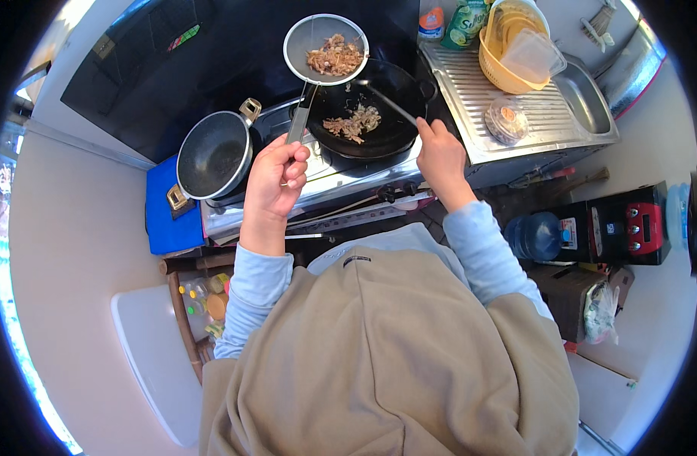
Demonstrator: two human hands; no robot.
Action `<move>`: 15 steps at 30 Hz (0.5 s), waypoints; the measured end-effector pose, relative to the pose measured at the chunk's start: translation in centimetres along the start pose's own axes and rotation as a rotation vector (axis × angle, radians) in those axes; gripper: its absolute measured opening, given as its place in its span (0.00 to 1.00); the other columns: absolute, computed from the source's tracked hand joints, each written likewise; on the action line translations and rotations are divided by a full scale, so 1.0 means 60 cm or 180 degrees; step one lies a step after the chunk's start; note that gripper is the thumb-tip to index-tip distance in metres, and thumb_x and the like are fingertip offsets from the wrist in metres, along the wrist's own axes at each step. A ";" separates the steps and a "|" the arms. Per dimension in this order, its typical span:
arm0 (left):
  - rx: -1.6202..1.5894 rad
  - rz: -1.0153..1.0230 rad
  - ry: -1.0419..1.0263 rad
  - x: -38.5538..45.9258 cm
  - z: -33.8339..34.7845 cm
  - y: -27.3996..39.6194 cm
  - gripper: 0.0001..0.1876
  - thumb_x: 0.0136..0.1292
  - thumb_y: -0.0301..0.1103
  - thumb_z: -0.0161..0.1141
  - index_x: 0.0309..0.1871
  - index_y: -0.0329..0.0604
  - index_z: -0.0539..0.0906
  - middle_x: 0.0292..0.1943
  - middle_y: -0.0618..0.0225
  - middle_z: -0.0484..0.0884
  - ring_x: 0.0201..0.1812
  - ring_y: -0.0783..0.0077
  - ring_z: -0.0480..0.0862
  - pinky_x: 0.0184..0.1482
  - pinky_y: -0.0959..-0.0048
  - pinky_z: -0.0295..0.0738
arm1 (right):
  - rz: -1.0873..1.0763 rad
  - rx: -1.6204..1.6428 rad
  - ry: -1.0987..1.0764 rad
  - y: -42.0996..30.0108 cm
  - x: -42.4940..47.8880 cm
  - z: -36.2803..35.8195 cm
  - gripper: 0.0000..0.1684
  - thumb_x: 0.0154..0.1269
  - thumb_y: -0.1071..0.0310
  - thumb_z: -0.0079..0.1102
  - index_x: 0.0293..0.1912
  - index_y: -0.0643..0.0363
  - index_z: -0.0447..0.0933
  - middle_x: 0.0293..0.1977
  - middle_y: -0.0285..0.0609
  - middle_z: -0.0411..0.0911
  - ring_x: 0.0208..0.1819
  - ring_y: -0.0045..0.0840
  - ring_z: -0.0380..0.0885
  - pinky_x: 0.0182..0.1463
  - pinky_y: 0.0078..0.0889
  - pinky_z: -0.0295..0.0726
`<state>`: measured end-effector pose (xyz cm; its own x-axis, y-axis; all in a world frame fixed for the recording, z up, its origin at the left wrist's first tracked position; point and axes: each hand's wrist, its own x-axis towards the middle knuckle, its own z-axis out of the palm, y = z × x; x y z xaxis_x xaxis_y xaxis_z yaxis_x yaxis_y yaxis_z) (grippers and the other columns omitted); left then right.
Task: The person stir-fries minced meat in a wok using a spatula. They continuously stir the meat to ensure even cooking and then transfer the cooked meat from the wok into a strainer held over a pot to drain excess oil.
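Note:
My left hand (280, 171) grips the flat handle of a round mesh strainer (300, 51), raised at the back edge of a black wok (394, 85). Brown shredded food (338, 56) lies in the strainer's mesh. In the wok, more shredded food and pale slices (354, 122) rest in a loose pile. My right hand (442, 159) holds a thin metal utensil (391, 105) by its handle; its far end reaches over the wok near the strainer, and the shape of its head is hard to make out.
Left of the wok, an empty two-handled pan (214, 154) sits on the stove (331, 194). The steel sink drainboard (457, 85) at right holds a yellow basket (491, 71) and a clear lidded container (507, 121). A water dispenser (628, 228) lies farther right.

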<state>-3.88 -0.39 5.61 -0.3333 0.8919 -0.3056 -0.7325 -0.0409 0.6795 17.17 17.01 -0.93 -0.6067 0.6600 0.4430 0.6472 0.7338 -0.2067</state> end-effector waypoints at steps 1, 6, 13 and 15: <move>0.0012 -0.0008 -0.0010 -0.002 0.003 0.001 0.07 0.63 0.22 0.45 0.44 0.38 0.71 0.24 0.70 0.71 0.16 0.87 0.66 0.13 0.88 0.58 | -0.0028 -0.0031 0.0032 0.003 0.006 0.013 0.22 0.47 0.76 0.56 0.47 0.59 0.75 0.32 0.44 0.71 0.32 0.37 0.77 0.33 0.36 0.77; 0.0020 0.0036 0.0060 -0.012 -0.004 -0.007 0.12 0.65 0.22 0.43 0.51 0.34 0.70 0.25 0.69 0.71 0.15 0.89 0.67 0.11 0.90 0.60 | -0.0089 -0.0109 -0.0221 0.010 -0.014 0.016 0.22 0.47 0.75 0.57 0.47 0.56 0.76 0.33 0.44 0.72 0.33 0.38 0.77 0.34 0.38 0.77; 0.0092 0.0068 0.0063 -0.011 0.007 -0.010 0.05 0.63 0.23 0.46 0.41 0.37 0.69 0.23 0.69 0.72 0.15 0.87 0.66 0.12 0.88 0.59 | 0.0702 0.0836 -0.0013 0.028 -0.013 0.039 0.12 0.63 0.67 0.51 0.46 0.54 0.77 0.32 0.45 0.74 0.35 0.42 0.76 0.38 0.40 0.74; 0.0127 0.0050 0.0064 -0.010 0.003 -0.009 0.05 0.63 0.23 0.46 0.42 0.37 0.69 0.23 0.69 0.72 0.15 0.87 0.66 0.12 0.88 0.59 | 0.0771 0.0980 0.0198 0.016 -0.003 0.075 0.12 0.63 0.67 0.51 0.46 0.54 0.77 0.32 0.45 0.74 0.36 0.42 0.75 0.38 0.41 0.73</move>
<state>-3.14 -0.81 5.55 -0.3567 0.8821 -0.3077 -0.7031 -0.0366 0.7102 15.83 18.31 -5.12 -0.4184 0.8158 0.3994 0.5937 0.5784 -0.5595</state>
